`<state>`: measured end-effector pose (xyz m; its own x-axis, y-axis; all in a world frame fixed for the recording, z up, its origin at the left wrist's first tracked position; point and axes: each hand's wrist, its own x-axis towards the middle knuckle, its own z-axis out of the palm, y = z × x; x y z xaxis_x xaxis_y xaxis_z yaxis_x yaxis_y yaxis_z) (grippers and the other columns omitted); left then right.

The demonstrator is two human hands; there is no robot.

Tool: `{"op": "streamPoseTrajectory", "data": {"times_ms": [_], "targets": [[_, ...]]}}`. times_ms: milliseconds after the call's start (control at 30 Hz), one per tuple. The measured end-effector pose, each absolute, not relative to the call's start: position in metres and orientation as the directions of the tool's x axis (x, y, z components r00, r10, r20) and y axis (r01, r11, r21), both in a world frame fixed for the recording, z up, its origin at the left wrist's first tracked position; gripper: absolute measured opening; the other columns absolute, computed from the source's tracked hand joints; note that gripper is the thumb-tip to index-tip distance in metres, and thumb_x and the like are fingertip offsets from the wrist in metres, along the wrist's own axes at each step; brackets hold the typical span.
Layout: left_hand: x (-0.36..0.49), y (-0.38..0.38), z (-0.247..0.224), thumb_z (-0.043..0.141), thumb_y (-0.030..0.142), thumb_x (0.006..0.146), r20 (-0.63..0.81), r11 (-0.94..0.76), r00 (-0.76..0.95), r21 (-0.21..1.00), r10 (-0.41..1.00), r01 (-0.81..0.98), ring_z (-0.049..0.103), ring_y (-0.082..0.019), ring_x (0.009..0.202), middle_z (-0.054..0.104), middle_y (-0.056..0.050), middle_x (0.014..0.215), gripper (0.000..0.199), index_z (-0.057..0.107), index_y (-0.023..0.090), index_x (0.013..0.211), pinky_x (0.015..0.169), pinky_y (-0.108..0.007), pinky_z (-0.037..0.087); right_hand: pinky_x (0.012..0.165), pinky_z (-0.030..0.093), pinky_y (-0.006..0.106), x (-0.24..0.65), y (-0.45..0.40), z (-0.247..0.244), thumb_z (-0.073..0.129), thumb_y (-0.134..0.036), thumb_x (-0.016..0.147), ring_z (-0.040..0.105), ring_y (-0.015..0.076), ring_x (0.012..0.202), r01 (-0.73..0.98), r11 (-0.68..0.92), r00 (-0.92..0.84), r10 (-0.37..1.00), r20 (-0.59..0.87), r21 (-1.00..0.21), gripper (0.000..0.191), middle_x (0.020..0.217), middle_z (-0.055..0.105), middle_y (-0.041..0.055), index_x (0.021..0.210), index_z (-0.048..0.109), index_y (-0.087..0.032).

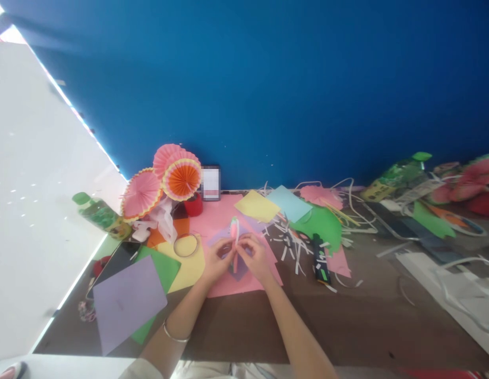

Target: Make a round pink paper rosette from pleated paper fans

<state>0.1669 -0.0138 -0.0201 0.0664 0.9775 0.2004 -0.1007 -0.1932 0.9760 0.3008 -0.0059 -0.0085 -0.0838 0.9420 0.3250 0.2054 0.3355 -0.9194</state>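
Note:
A narrow folded paper piece [234, 230], pink with white and green at its top, stands upright between my two hands above the middle of the table. My left hand [221, 258] pinches its left side with thumb and fingers. From the right, my right hand [252, 255] pinches the same piece near its middle. Its lower end is partly hidden by my fingers. Beneath the hands lie a purple sheet [240, 272] and a larger pink sheet [224, 288].
Pleated paper rosettes [182, 179] stand at the back left beside a green bottle [100, 213] and a phone [211, 183]. Paper scraps [290, 242] and a black cutter-like tool [320, 260] lie to the right. A purple sheet [129, 300] is front left.

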Motion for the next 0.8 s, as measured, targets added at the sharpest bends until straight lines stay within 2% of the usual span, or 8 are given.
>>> {"op": "streamPoseTrajectory", "data": {"times_ms": [267, 567, 800], "targets": [[0.1664, -0.0112, -0.022, 0.065, 0.034, 0.071, 0.156, -0.147, 0.07, 0.982, 0.985, -0.115, 0.063, -0.019, 0.081, 0.066, -0.009, 0.09, 0.028, 0.062, 0.017, 0.094, 0.075, -0.033, 0.051, 0.072, 0.046, 0.031, 0.3007, -0.0076, -0.0088, 0.056, -0.023, 0.076, 0.054, 0.0169, 0.081, 0.267, 0.361, -0.072, 0.932, 0.355, -0.893, 0.008, 0.085, 0.054, 0.005, 0.069, 0.059, -0.02], [0.1654, -0.0122, -0.0187, 0.065, 0.035, 0.071, 0.155, -0.142, 0.102, 0.982, 0.983, -0.123, 0.062, -0.018, 0.077, 0.066, -0.007, 0.086, 0.028, 0.063, 0.017, 0.093, 0.071, -0.031, 0.051, 0.074, 0.047, 0.033, 0.2984, -0.0118, -0.0074, 0.058, -0.02, 0.074, 0.054, 0.0179, 0.083, 0.331, 0.482, 0.0, 0.859, 0.511, -0.811, 0.006, 0.084, 0.052, 0.0048, 0.069, 0.061, -0.021], [0.1682, -0.0156, -0.0182, 0.065, 0.036, 0.071, 0.1, -0.075, 0.155, 0.984, 0.983, -0.16, 0.062, -0.018, 0.08, 0.065, -0.008, 0.089, 0.03, 0.063, 0.016, 0.094, 0.075, -0.033, 0.05, 0.066, 0.047, 0.031, 0.3009, -0.0121, -0.0039, 0.061, -0.026, 0.072, 0.052, 0.0155, 0.07, 0.262, 0.42, 0.063, 0.891, 0.45, -0.869, 0.006, 0.079, 0.05, 0.0035, 0.074, 0.06, -0.021]]}}
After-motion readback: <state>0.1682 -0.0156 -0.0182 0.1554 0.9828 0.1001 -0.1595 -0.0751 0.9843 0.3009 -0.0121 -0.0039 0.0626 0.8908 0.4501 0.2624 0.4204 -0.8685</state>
